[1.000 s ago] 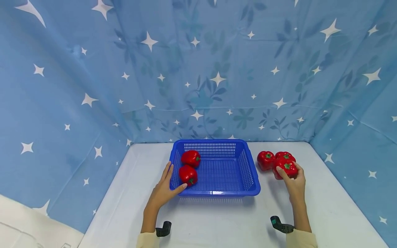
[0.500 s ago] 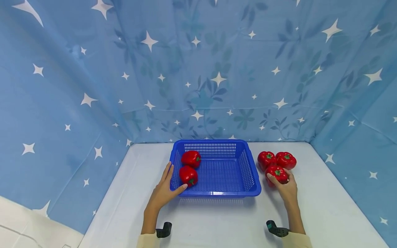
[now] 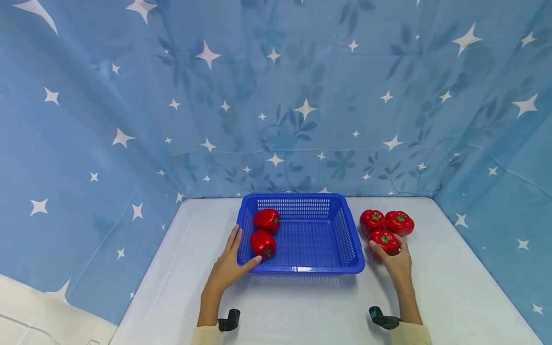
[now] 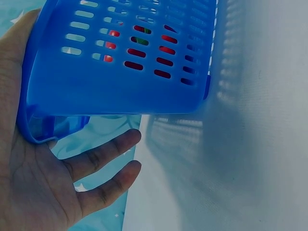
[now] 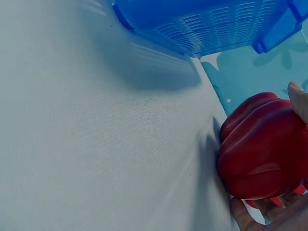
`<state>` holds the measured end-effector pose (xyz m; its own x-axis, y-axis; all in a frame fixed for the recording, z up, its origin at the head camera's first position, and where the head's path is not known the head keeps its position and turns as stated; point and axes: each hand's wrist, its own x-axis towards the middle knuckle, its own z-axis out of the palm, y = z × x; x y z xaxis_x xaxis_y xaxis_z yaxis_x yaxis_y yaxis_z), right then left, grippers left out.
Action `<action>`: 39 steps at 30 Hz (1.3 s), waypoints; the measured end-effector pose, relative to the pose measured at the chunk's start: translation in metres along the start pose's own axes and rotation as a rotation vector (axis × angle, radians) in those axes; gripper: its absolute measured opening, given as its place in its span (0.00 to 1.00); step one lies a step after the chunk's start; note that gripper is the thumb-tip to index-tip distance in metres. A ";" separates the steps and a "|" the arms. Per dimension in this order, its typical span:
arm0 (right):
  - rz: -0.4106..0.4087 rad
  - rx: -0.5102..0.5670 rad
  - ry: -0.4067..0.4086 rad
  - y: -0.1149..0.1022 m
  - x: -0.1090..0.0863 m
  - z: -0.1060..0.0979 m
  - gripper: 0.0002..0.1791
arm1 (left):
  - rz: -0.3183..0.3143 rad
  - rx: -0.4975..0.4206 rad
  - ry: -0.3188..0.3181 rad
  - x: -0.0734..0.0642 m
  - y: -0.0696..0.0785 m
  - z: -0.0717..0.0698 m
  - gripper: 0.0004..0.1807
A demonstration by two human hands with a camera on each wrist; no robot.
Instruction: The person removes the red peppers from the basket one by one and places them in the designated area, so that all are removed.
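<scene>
My right hand (image 3: 400, 264) grips a red bell pepper (image 3: 383, 241) between thumb and fingers, to the right of the blue plastic basket (image 3: 304, 270). In the right wrist view the same bell pepper (image 5: 262, 149) appears low over the white surface, its shadow beside it; whether it touches is unclear. Resting on the basket's near left corner is my left hand (image 3: 227, 265), its thumb along the front rim and fingers extended along the left side. Two red bell peppers, one behind (image 3: 266, 220) and one in front (image 3: 262, 243), lie at the basket's left end.
Two more red bell peppers, a left one (image 3: 372, 221) and a right one (image 3: 399, 223), stand just behind the gripped one. All is on a white-covered table (image 3: 297, 306). A blue star-patterned curtain (image 3: 276, 105) encloses the back and sides.
My right hand has brought the gripped bell pepper left and nearer, from in front of the right rear pepper, exposing that one. Over the last half second it barely moves. My left hand stays put.
</scene>
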<state>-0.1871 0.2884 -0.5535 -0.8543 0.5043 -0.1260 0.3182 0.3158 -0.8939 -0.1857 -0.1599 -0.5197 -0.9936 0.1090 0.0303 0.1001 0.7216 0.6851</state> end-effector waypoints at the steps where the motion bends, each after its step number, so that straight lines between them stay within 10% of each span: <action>1: -0.003 0.002 0.001 0.000 0.000 0.000 0.60 | 0.004 -0.002 0.003 0.000 0.000 0.000 0.59; 17: -0.049 0.022 0.007 0.001 -0.004 -0.003 0.61 | 0.002 0.004 0.002 0.000 -0.002 -0.001 0.59; 39: -0.191 0.117 0.314 -0.051 -0.007 -0.020 0.45 | -0.006 0.010 -0.005 0.001 -0.002 0.001 0.59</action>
<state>-0.1888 0.2845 -0.4988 -0.7206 0.6724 0.1693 0.1010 0.3433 -0.9338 -0.1864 -0.1603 -0.5220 -0.9939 0.1077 0.0230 0.0947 0.7292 0.6778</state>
